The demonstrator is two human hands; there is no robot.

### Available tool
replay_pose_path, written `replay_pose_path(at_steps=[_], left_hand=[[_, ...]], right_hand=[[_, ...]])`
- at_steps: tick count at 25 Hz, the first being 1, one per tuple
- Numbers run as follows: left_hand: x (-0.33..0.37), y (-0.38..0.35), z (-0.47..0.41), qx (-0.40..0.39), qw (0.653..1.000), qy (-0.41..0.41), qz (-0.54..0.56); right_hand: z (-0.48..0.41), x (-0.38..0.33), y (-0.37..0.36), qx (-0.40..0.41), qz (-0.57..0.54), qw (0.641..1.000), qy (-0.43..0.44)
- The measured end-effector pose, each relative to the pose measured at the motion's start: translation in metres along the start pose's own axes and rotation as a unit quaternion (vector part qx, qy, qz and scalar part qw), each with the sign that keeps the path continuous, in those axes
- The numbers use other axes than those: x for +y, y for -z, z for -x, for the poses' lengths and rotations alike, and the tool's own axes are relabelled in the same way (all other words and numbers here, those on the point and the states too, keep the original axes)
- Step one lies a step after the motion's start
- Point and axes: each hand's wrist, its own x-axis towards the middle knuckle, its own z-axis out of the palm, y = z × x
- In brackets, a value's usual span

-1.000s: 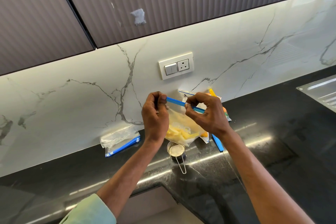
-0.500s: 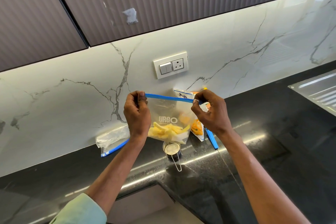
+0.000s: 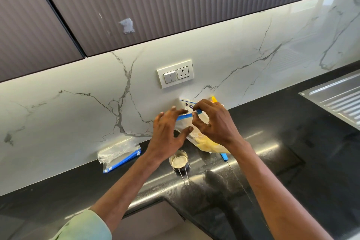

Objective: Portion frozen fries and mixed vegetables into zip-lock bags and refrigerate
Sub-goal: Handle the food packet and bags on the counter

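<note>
A clear zip-lock bag with a blue seal strip (image 3: pixel 185 116) holds yellow fries (image 3: pixel 209 145) and hangs tilted above the black counter. My right hand (image 3: pixel 213 124) pinches the strip near its right end. My left hand (image 3: pixel 168 135) is beside the bag's left side with fingers spread and loose, gripping nothing. A steel measuring cup (image 3: pixel 178 161) stands on the counter just below the hands. A fries packet (image 3: pixel 188 104) leans against the wall behind my right hand, mostly hidden.
A stack of unused zip-lock bags (image 3: pixel 118 154) lies by the wall at the left. A blue strip (image 3: pixel 224 157) pokes out under the bag. A steel sink drainboard (image 3: pixel 339 99) is at the far right. A socket plate (image 3: pixel 175 73) sits on the marble backsplash.
My left hand has let go of the bag's left corner and opened. The bag now hangs tilted from my right hand alone, and the hands have come closer together.
</note>
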Motion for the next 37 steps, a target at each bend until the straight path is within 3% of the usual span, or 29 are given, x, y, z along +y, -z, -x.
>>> replay_pose_path(at_steps=[5,10,20,28,37], left_hand=[[0.017,-0.007,-0.008,0.075,0.997,-0.014,0.031],[0.03,0.007,-0.008,0.092,0.995,-0.03,0.038],[0.031,0.011,-0.008,0.127,0.991,-0.022,0.044],[0.033,0.016,-0.007,0.082,0.995,-0.049,0.0],[-0.027,0.046,0.011,0.019,0.999,-0.033,-0.022]], right_hand=[[0.005,0.005,0.019,0.002,0.007,1.0,-0.006],[0.008,0.005,0.03,0.011,-0.007,1.0,-0.015],[0.012,0.005,0.04,0.001,-0.17,0.978,-0.123],[0.03,-0.002,0.013,-0.062,-0.318,0.922,-0.213],[0.017,-0.02,-0.037,-0.119,-0.348,0.902,-0.228]])
